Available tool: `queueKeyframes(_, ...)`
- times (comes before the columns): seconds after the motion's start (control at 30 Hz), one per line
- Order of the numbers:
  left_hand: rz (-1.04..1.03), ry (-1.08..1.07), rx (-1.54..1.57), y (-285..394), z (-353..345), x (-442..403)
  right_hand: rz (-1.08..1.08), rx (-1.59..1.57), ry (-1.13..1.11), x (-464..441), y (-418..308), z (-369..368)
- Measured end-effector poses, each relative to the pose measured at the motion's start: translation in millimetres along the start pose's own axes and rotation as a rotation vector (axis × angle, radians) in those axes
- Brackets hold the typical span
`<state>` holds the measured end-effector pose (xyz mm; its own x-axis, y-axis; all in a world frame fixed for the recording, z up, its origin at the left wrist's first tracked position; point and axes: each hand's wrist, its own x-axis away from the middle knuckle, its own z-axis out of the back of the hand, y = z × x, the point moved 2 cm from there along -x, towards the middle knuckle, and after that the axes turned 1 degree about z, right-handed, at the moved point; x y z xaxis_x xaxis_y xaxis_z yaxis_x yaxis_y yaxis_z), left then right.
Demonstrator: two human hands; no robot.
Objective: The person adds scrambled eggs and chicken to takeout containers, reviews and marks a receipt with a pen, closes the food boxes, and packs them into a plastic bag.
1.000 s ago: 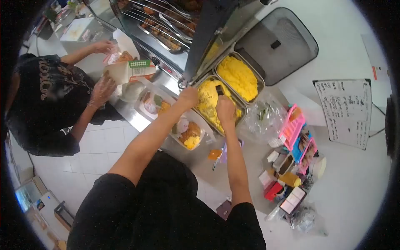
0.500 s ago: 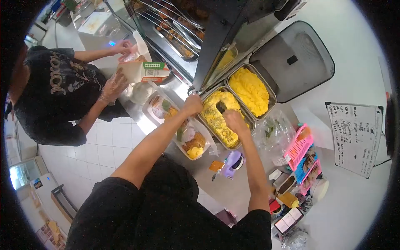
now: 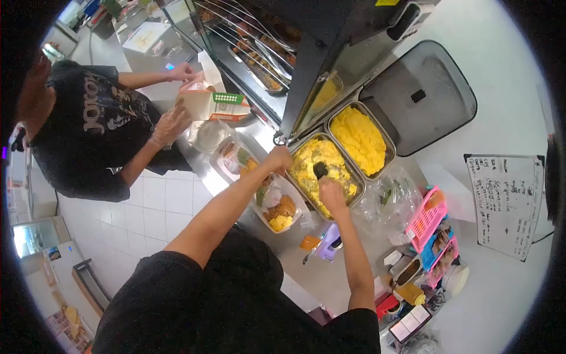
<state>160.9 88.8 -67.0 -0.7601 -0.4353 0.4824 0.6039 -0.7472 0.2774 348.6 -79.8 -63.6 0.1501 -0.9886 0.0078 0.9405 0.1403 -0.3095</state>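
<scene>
My right hand is closed on a black serving spoon, whose dark head rests in seasoned scrambled egg. The egg fills a metal pan. My left hand is closed at the pan's left rim, its fingertips partly hidden. Beside it stands a second metal pan of plain yellow scrambled egg. Below my left forearm, an open takeaway box holds fried food, a small wrapped packet and some egg. Another filled box lies just beyond the forearm.
A co-worker with a gloved hand holds a printed carton at the left. A glass food display stands behind the pans. A dark lid, pink baskets, a purple object and a whiteboard are at the right.
The view has shifted slightly, so most things sit a little lower and further right. My right hand has drawn the spoon slightly toward me within the egg; my left hand stays at the pan.
</scene>
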Motion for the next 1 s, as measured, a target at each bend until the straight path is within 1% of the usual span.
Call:
queueKeyframes(0.03,0.093,0.117,0.035,-3.9,-12.7,-4.8,0.012,0.005,-0.001,4.3,-8.4,8.9)
queueKeyframes(0.07,0.26,0.132,0.184,-7.4,-17.9,-11.8,0.015,-0.089,0.044,6.1,-22.5,25.0)
queueKeyframes(0.1,0.267,0.13,0.186,-8.3,-15.3,-10.7,0.012,-0.188,0.085,7.6,-35.1,32.6)
queueKeyframes(0.17,-0.004,0.124,-0.156,-1.1,-15.6,-6.2,0.005,-0.237,0.087,4.0,-48.4,25.9)
queueKeyframes(0.2,0.141,0.188,0.053,-5.3,-28.0,-16.9,0.042,-0.286,0.09,-2.7,-52.8,21.9)
queueKeyframes(0.23,0.14,0.185,0.05,3.1,-10.6,-5.2,0.076,-0.336,0.094,-8.4,-55.4,20.9)
queueKeyframes(0.27,0.231,0.148,0.206,8.3,7.6,7.2,0.098,-0.407,0.011,-15.5,-52.0,22.1)
queueKeyframes(0.3,0.319,0.11,0.363,11.8,15.2,14.1,0.093,-0.408,0.014,-13.2,-49.9,22.6)
queueKeyframes(0.33,0.313,0.112,0.355,9.6,12.9,12.1,0.032,-0.522,0.049,-13.8,-45.8,24.6)
queueKeyframes(0.37,0.22,0.038,0.279,7.6,12.3,10.8,-0.025,-0.632,0.086,-16.2,-40.2,28.2)
queueKeyframes(0.4,0.129,-0.032,0.203,4.0,8.4,5.8,-0.048,-0.846,0.24,-12.0,-18.6,4.3)
queueKeyframes(0.43,0.128,-0.023,0.201,2.1,6.1,4.3,-0.041,-0.84,0.244,-7.8,-16.6,15.6)
queueKeyframes(0.5,0.114,0.004,0.232,1.3,0.6,4.4,-0.694,-1.218,0.029,6.6,-4.4,20.5)
queueKeyframes(0.53,0.423,-0.012,0.506,-0.5,-0.9,-0.4,-0.718,-1.365,0.059,11.3,-4.3,21.2)
queueKeyframes(0.57,0.422,-0.016,0.505,-0.4,-4.4,0.7,-0.722,-1.367,0.058,17.1,-3.9,21.7)
queueKeyframes(0.63,0.296,0.284,0.34,14.8,18.8,21.2,-0.797,-1.637,0.295,32.0,-4.8,24.6)
queueKeyframes(0.67,0.288,0.276,0.338,23.7,29.9,32.1,-0.784,-1.651,0.38,38.3,-5.6,24.2)
queueKeyframes(0.7,0.293,0.384,0.364,34.0,44.8,46.0,-0.797,-1.65,0.387,45.1,-6.4,23.9)
queueKeyframes(0.73,0.295,0.492,0.39,44.0,58.9,59.3,-0.816,-1.601,0.444,52.0,-6.4,25.3)
queueKeyframes(0.77,0.283,0.481,0.393,52.0,70.2,73.0,-0.835,-1.548,0.501,58.7,-6.0,27.5)
queueKeyframes(0.8,0.199,0.569,0.477,58.3,81.5,88.6,-0.883,-1.357,0.562,60.0,-14.2,29.9)
queueKeyframes(0.83,0.114,0.658,0.561,62.1,85.2,99.0,-0.896,-1.35,0.568,65.7,-9.7,26.9)
queueKeyframes(0.93,0.078,0.676,0.654,62.8,81.3,112.9,-0.9,-1.296,0.525,69.8,-4.7,14.5)
queueKeyframes(1.0,0.056,0.677,0.623,58.7,68.4,99.5,-0.902,-1.257,0.538,69.1,-5.7,12.6)
